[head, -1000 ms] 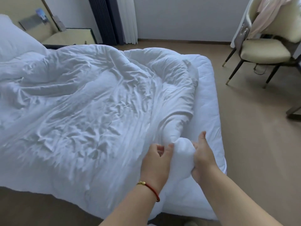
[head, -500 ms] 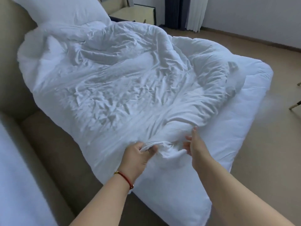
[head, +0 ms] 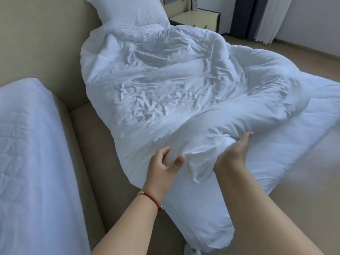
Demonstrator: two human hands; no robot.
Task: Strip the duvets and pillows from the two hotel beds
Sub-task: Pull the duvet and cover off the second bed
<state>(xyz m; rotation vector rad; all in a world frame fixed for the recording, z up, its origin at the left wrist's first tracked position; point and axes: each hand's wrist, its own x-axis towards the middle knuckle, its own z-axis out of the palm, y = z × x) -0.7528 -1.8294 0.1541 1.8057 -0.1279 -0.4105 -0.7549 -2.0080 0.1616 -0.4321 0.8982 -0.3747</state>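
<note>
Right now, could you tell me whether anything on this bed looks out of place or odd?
Nothing damaged or spilled. The duvet is only rumpled and bunched, askew across the mattress, as expected mid-strip. The left hand pinches its near edge and the right hand cups the fold beside it. The pillow leans at the headboard.

Both hands (head: 165,166) gripping rumpled white duvet (head: 165,85)
</note>
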